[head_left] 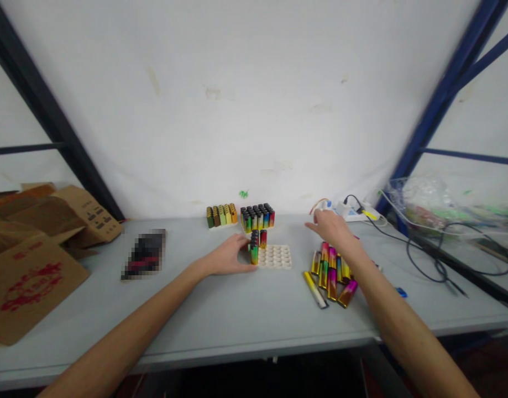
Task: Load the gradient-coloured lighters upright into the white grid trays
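Note:
A white tray with round holes (282, 257) lies mid-table, with a column of green lighters (254, 251) along its left side and a red lighter (263, 239) at the back. My left hand (229, 255) is at the tray's left edge, thumb and fingers apart beside the green lighters. My right hand (329, 225) hovers behind a loose pile of shiny pink, gold and green lighters (331, 273); its fingers are bent and partly hidden, so whether they hold anything is unclear. Behind the tray stand a full block of multicoloured lighters (257, 218) and a block of green and yellow ones (221, 215).
Cardboard boxes (33, 282) fill the left end. A pixelated dark item (145, 254) lies on the table (220, 326). At the back right are a power strip (357, 213), black cables (436, 271) and clear plastic bags (428, 199). Metal posts rise on both sides.

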Tool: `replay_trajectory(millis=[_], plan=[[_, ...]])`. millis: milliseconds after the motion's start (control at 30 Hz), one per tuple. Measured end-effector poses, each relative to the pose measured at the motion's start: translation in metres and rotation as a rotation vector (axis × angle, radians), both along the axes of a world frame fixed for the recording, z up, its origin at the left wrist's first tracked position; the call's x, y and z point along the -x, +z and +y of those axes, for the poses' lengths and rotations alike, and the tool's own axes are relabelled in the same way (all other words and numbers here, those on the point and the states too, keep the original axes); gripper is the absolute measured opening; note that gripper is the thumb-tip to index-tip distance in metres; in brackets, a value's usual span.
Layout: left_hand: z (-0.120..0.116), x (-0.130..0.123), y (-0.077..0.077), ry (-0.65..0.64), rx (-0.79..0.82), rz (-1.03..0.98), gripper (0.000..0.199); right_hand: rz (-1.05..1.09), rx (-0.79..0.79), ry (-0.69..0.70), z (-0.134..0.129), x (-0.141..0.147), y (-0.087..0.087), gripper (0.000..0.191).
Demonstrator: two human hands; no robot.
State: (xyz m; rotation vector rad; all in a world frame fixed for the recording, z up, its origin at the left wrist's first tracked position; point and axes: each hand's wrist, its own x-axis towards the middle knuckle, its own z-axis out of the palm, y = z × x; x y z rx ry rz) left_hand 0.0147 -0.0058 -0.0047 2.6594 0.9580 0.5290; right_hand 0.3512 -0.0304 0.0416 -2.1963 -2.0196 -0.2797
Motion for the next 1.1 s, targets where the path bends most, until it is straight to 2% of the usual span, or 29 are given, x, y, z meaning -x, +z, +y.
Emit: replay_trajectory(millis=[100,200,300,533,667,733,800,867,933,1033,1100], plan=[[0.003,0.005,0.001,0.020,0.008,0.014,0.056,-0.014,0.164,-0.104,-0.001,-0.021,0.004,0.045],[0.006,0.011,0.003,0.000,0.010,0.041,0.056,-0.014,0.347,-0.111,0.000,-0.031,0.002,0.055],[0.008,0.014,0.004,-0.015,0.009,0.057,0.056,-0.008,0.406,-0.088,0.005,-0.032,-0.008,0.055],[0.009,0.014,0.001,0.000,0.014,0.074,0.058,0.077,0.301,0.000,0.021,-0.021,-0.026,0.035],[0.008,0.014,0.000,0.028,0.036,0.057,0.060,0.176,0.106,0.006,0.029,-0.015,-0.025,0.035],[0.007,0.013,0.001,0.032,0.043,0.040,0.060,0.375,-0.096,0.079,0.031,-0.011,-0.022,0.031],[0.006,0.013,0.002,0.040,0.050,0.030,0.059,0.670,-0.307,0.218,0.031,-0.003,-0.019,0.030],[0.005,0.012,0.003,0.043,0.056,0.027,0.058,0.942,-0.407,0.367,0.027,0.008,-0.016,0.037],[0.005,0.012,0.002,0.036,0.061,0.027,0.058,1.119,-0.378,0.489,0.021,0.021,-0.012,0.044],[0.006,0.011,0.001,0.020,0.063,0.023,0.057,1.213,-0.218,0.608,0.009,0.042,-0.008,0.048],[0.006,0.011,0.001,0.011,0.063,0.017,0.057,1.239,-0.121,0.637,0.003,0.054,-0.008,0.048]])
